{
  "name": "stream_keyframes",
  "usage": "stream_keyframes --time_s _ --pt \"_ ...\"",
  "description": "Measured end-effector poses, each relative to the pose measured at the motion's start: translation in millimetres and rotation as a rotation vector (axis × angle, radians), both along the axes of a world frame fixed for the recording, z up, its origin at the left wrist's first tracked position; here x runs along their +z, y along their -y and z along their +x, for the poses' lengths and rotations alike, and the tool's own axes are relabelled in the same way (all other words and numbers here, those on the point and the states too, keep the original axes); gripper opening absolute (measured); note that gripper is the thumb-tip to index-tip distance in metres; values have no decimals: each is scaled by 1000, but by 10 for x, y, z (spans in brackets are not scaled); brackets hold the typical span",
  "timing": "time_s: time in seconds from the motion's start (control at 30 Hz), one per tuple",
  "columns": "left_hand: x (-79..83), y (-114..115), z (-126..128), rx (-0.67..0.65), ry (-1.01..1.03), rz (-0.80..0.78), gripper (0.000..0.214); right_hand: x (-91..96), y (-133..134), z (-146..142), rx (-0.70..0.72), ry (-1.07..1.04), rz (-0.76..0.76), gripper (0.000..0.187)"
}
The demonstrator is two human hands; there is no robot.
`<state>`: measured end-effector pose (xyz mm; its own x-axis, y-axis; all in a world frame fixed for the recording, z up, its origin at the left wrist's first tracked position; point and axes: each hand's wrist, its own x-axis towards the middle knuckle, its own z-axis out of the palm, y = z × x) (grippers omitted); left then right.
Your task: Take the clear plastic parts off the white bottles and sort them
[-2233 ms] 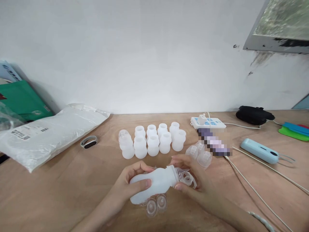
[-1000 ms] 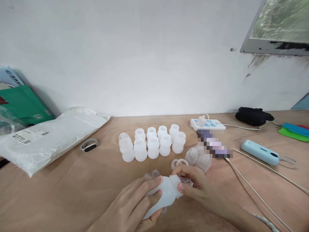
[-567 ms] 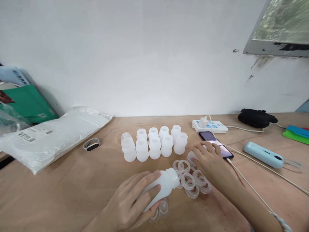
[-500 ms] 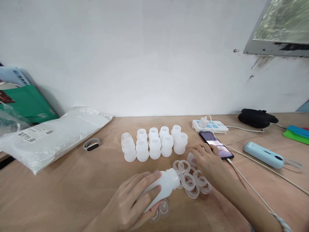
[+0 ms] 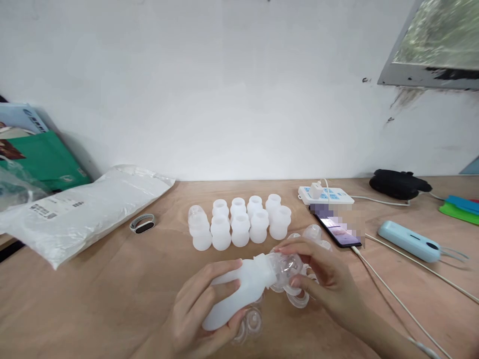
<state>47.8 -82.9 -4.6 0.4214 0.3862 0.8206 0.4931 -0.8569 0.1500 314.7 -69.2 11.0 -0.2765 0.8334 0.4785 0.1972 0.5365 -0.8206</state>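
My left hand [image 5: 204, 304] is wrapped round a white translucent plastic bottle [image 5: 234, 294], which lies tilted with its neck to the right. Between the thumb and fingers of my right hand [image 5: 325, 279] is a clear dome cap [image 5: 290, 267], held against the bottle's mouth. Whether it is seated cannot be made out. Behind and under that hand lie clear rings [image 5: 298, 299], partly hidden, with another clear dome [image 5: 312, 232] at the back. More small clear round pieces [image 5: 254, 320] lie below the bottle, partly covered by my left hand.
Two rows of white bottles [image 5: 240, 232] stand further back; the leftmost carries a clear cap [image 5: 195, 214]. To the right are a phone [image 5: 335, 224], a power strip [image 5: 339, 197], cables and a light-blue device [image 5: 407, 240]. A wristband [image 5: 144, 225] and white plastic package [image 5: 86, 204] lie left.
My right hand has come from beside the ring pile back toward me, bringing a clear dome cap to the bottle's mouth. The bottle in my left hand has shifted slightly left.
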Motion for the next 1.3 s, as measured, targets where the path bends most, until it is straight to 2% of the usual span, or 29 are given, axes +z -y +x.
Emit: stream_keyframes --time_s 0.2,0.43,0.63,0.77,0.9,1.0,1.13,1.2,1.3 --pt "29 89 50 -56 -6 41 15 -24 44 -97 115 -97 61 29" --pt "48 115 93 -64 21 26 11 -83 53 -149 201 -220 -26 34" --pt "3 54 48 -38 -12 -2 17 -179 96 -138 107 -130 20 34" --pt "102 -78 -43 35 -222 -141 47 -258 107 -130 -19 -83 33 38" --pt "202 -166 -155 85 -373 -153 46 -309 95 -147 -74 -33 29 39" --pt "215 -211 -259 185 -263 -219 37 -308 86 -146 -105 -61 -41 42" --pt "198 -305 -385 257 82 -362 35 -268 74 -144 -122 -125 -140 32" --pt "215 -352 -409 267 211 -436 37 -255 66 -149 -140 -138 -144 29" --pt "277 -390 -399 311 280 -515 37 -255 56 -158 -144 -142 -136 27"
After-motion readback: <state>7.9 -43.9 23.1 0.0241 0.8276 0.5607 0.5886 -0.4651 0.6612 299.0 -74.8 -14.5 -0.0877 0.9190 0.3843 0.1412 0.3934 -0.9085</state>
